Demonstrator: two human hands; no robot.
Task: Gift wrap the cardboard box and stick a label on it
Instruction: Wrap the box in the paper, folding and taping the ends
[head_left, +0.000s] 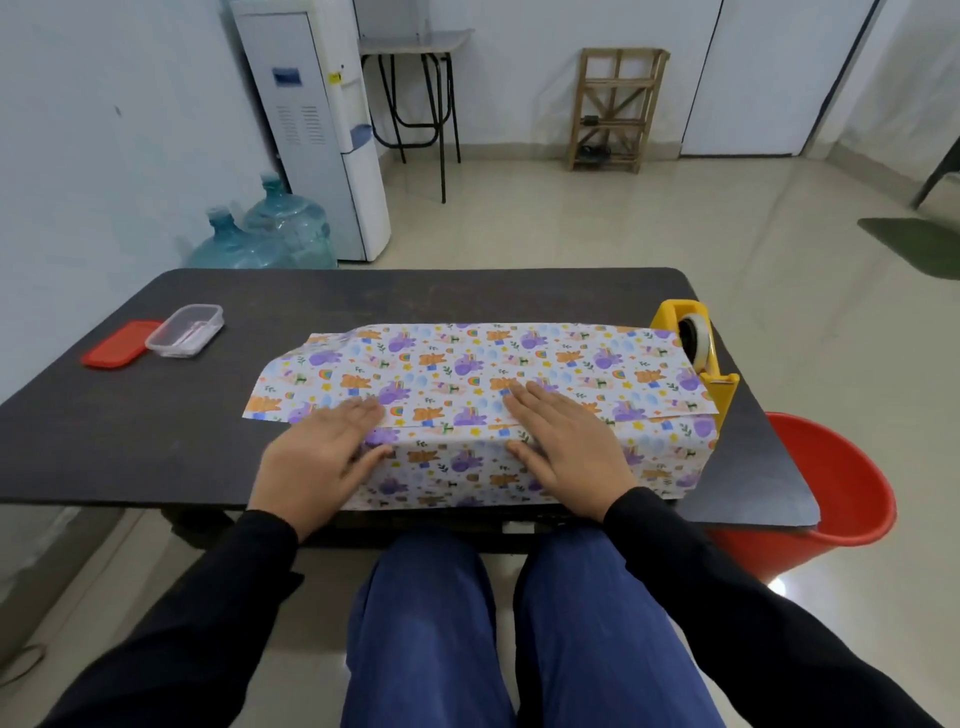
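Note:
Patterned gift paper (467, 374) with purple and orange cartoon animals covers a long box at the near edge of the dark table (156, 415); the cardboard itself is hidden. The paper's upper flap overlaps the top, and loose paper sticks out past the box on the left. My left hand (317, 457) lies flat on the top near edge, fingers straight, thumb down the front face. My right hand (566, 452) presses flat on the top beside it, thumb also on the front face.
A yellow tape dispenser (696, 348) with a clear tape roll stands right behind the box's right end. A clear plastic container (185, 331) and its red lid (120, 344) lie at the table's left. A red bucket (836, 499) stands on the floor at right.

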